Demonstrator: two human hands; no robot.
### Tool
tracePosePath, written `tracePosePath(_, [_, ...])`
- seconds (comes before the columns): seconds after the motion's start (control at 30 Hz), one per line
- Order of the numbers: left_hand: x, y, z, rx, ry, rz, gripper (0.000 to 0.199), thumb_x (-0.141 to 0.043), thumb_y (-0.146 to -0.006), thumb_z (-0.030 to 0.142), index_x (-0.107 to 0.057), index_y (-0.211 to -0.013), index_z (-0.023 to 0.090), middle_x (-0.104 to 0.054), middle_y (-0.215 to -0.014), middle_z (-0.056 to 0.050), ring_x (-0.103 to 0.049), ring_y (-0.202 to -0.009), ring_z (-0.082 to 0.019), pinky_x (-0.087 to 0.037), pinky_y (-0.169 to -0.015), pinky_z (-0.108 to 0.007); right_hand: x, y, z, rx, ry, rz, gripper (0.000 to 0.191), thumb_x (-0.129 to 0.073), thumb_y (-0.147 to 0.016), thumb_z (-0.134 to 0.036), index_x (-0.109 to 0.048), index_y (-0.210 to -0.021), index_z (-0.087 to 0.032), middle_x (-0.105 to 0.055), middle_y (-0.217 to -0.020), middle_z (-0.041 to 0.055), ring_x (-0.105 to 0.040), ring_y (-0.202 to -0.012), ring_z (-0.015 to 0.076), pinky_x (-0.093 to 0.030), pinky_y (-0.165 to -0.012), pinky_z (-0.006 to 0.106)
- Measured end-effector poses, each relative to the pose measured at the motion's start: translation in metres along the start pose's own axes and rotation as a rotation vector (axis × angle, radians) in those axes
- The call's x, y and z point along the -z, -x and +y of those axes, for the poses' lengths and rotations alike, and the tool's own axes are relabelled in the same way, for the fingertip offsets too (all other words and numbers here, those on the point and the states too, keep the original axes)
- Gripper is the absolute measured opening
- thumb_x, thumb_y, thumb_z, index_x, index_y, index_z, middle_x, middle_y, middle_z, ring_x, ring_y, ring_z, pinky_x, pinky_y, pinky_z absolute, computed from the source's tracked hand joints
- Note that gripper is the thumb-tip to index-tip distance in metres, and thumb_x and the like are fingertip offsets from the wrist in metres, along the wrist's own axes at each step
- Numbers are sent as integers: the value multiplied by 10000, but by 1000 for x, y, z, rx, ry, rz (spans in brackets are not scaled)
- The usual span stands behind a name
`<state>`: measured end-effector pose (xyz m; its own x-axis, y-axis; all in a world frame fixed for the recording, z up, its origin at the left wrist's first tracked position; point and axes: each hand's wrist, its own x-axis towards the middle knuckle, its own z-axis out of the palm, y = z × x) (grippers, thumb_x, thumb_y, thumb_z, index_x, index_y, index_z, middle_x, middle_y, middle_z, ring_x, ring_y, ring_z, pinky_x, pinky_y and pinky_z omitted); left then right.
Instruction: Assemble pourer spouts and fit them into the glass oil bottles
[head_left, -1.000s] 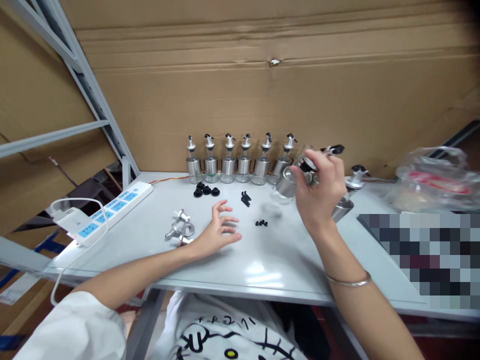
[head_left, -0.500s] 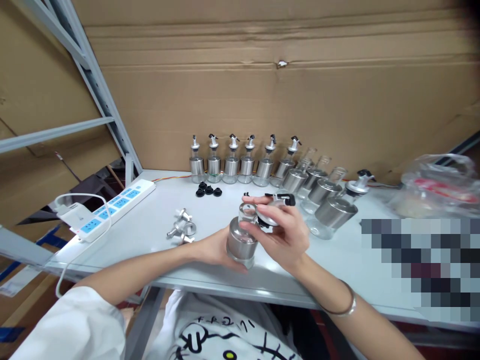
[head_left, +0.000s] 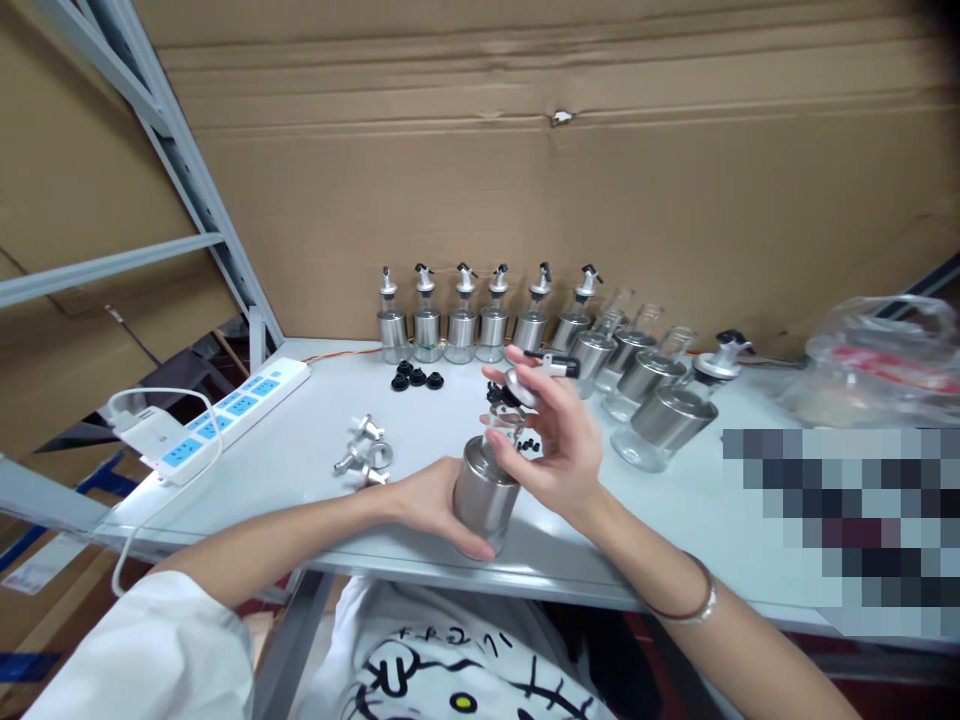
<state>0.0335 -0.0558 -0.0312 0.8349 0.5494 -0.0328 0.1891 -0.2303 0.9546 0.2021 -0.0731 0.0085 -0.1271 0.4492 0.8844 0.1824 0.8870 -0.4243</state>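
Observation:
My left hand [head_left: 439,508] is wrapped round the steel-sleeved lower part of a glass bottle [head_left: 486,490] near the table's front edge. The fingers of my right hand [head_left: 559,440] hold a silver pourer top with a black lever [head_left: 553,366] just over the bottle's mouth, its thumb beside the glass neck. Whether the pourer touches the neck is hard to see. Several small black pieces [head_left: 531,444] lie behind my right hand, partly hidden by it.
Capped bottles [head_left: 427,330] line the cardboard wall, with open bottles [head_left: 651,380] and one capped bottle [head_left: 675,420] to the right. Black stoppers [head_left: 417,377], metal spouts [head_left: 366,455] and a power strip [head_left: 232,410] lie left. A plastic bag [head_left: 885,365] sits at the far right.
The pourer top has moved from beside the bottle's neck to above its mouth, turned over the opening. The bottle stands slightly lower in view. The small black pieces have come into view.

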Motion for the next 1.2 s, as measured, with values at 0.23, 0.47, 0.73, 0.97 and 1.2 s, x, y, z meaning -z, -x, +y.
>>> tracePosePath(0.23, [1, 0, -1, -25, -41, 7, 561, -847, -547, 425, -629, -977, 139, -669, -945, -72, -624, -917, -249, -508, -843, -376, 2, -1, 2, -90, -5, -68, 556, -664, -818, -150, -497, -1326, -303, -636, -1192, 89, -689, -989, 239, -650, -633, 334])
tracePosePath(0.47, [1, 1, 1, 10, -43, 1, 531, -839, -553, 437, -643, -939, 131, -668, -924, -76, -624, -878, -243, -512, -816, -380, 1, -3, 5, -114, -35, -43, 472, -675, -816, -176, -513, -1245, -286, -611, -1054, 55, -706, -904, 208, -642, -647, 317])
tracePosePath(0.73, [2, 1, 1, 26, -34, 0, 509, -846, -548, 424, -628, -904, 133, -655, -890, -67, -623, -847, -235, -518, -778, -371, -3, -1, 7, -211, -117, -42, 465, -662, -809, -205, -447, -1214, -277, -554, -1071, 58, -689, -896, 193, -624, -635, 301])
tracePosePath(0.97, [1, 1, 2, 49, -12, 10, 544, -858, -525, 460, -628, -895, 133, -653, -835, -52, -629, -819, -234, -527, -746, -361, -1, -3, 8, -196, -75, -55, 362, -657, -840, -259, -480, -1155, -259, -585, -1010, 42, -704, -839, 178, -616, -687, 314])
tracePosePath(1.2, [1, 1, 2, 58, -4, 25, 554, -855, -532, 481, -633, -902, 134, -657, -829, -53, -636, -821, -239, -529, -741, -374, 4, -5, 8, -256, -102, -97, 352, -676, -847, -268, -543, -1172, -248, -663, -1058, 55, -739, -795, 179, -622, -750, 325])
